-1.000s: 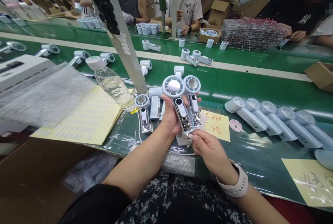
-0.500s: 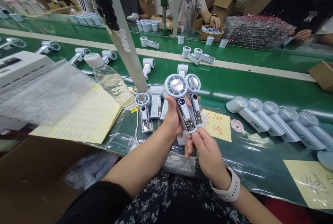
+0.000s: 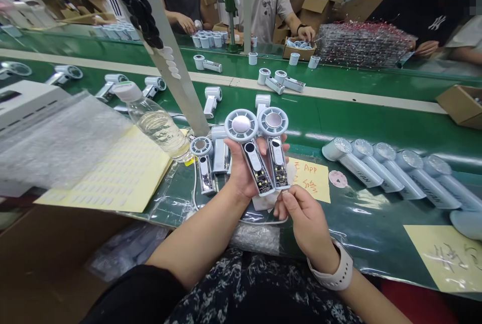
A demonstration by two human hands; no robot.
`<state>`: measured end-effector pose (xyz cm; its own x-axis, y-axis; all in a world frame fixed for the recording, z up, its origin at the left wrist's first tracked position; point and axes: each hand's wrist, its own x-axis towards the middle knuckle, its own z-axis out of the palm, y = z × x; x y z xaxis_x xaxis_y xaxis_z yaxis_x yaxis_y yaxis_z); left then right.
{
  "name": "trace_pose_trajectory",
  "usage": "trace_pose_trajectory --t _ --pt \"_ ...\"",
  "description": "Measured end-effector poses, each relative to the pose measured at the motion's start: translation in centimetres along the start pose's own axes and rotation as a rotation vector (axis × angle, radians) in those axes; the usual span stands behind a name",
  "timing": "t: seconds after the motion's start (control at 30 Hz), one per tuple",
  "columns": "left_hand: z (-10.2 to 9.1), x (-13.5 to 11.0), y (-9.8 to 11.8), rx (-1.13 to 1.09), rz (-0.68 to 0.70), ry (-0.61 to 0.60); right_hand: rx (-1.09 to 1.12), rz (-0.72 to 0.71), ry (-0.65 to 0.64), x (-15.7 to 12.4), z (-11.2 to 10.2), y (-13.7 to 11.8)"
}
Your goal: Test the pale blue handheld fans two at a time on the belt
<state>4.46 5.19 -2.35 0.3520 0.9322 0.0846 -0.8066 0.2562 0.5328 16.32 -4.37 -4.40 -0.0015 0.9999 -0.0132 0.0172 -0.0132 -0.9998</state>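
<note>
My left hand (image 3: pixel 241 176) is closed around two light-blue handheld fans side by side, the left fan (image 3: pixel 257 168) and the right fan (image 3: pixel 279 163). Both have round ringed heads with silver centres, and circuit boards show in their open handles. At the bottom end of the right fan, my right hand (image 3: pixel 303 213) pinches the end of a white cable (image 3: pixel 263 223); its plug is mostly hidden by the fingers. Another open-handled fan (image 3: pixel 206 173) lies left of my left hand, with more fans partly hidden behind it.
A water bottle (image 3: pixel 156 125) leans by a slanted metal post (image 3: pixel 178 78). Yellow sticker sheets (image 3: pixel 101 178) lie left. Finished-looking fans (image 3: pixel 361 168) line the right side. Fans and parts sit on the green conveyor (image 3: pixel 339 113). Co-workers sit opposite, near a box of parts (image 3: pixel 299 52).
My right hand has shifted from the left fan's bottom end to the right fan's. The left fan's lit display has gone dark. The two fans are now spread further apart.
</note>
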Motion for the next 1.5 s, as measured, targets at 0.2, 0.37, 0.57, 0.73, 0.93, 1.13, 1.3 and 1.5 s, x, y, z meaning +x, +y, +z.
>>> trace_pose_trajectory --t 0.2,0.37,0.57,0.73,0.93,1.13,1.3,1.5 --pt "-0.1 -0.3 -0.8 0.141 0.094 -0.062 0.27 0.144 0.066 -0.1 0.6 0.9" --pt "-0.4 -0.1 -0.7 0.102 0.053 -0.063 0.047 0.029 0.022 0.1 -0.3 0.5" --pt "-0.6 -0.1 -0.3 0.122 0.033 -0.025 -0.184 -0.147 0.176 0.6 -2.4 0.2" --pt "-0.8 -1.0 -1.2 0.388 -0.131 -0.183 0.009 -0.048 0.078 1.8 -3.7 0.8" --pt "-1.3 0.0 -1.4 0.477 -0.061 -0.031 0.133 -0.123 0.188 1.3 -5.1 -0.5" --pt "-0.5 0.1 -1.7 0.275 -0.218 0.172 0.22 -0.125 0.254 0.5 -3.6 -4.0" --pt "-0.3 0.0 -1.9 0.254 -0.276 -0.017 0.303 -0.121 0.069 0.7 -2.1 -5.8" --pt "-0.5 -0.3 -1.8 0.304 -0.215 -0.075 0.276 -0.091 0.061 -0.3 -4.5 -4.2"
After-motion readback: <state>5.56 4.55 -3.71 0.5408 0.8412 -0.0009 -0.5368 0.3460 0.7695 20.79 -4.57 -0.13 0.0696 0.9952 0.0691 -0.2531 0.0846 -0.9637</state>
